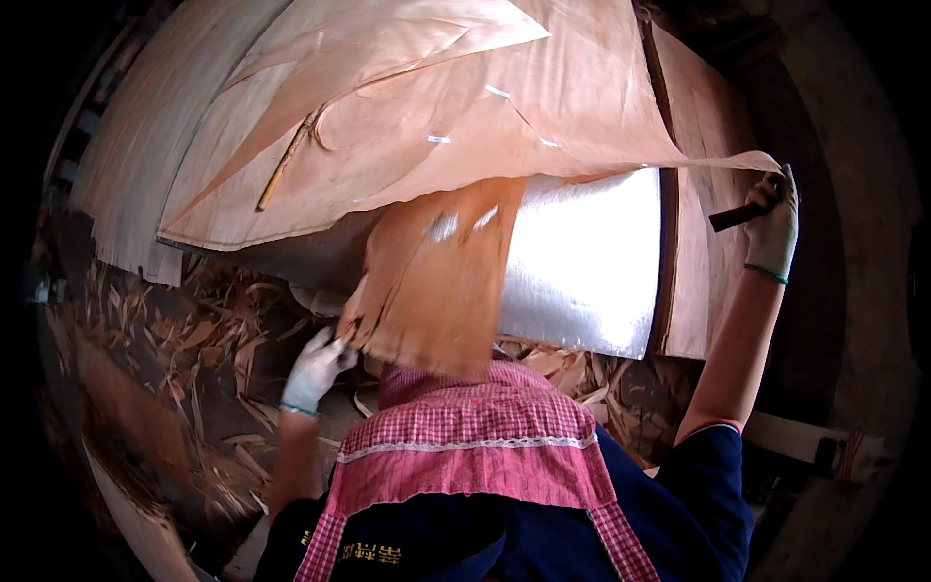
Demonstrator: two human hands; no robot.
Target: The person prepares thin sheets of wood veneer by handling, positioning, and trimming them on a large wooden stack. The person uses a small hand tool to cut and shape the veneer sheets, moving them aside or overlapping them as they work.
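My left hand [315, 373], in a white glove, pinches the lower corner of a brown veneer piece [432, 281] with ragged edges and small pale strips on it. My right hand [776, 209], also gloved, grips a short dark tool [732, 215] and the raised edge of a large pale veneer sheet [582, 107], which has white tape bits. A shiny metal plate [587, 262] lies beneath both veneers, partly hidden by them.
A thin stick [281, 167] lies on the pale sheet. More veneer stacks stand at left [126, 199] and right [693, 291]. Veneer scraps [213, 378] litter the floor below. A pink checked apron covers my front.
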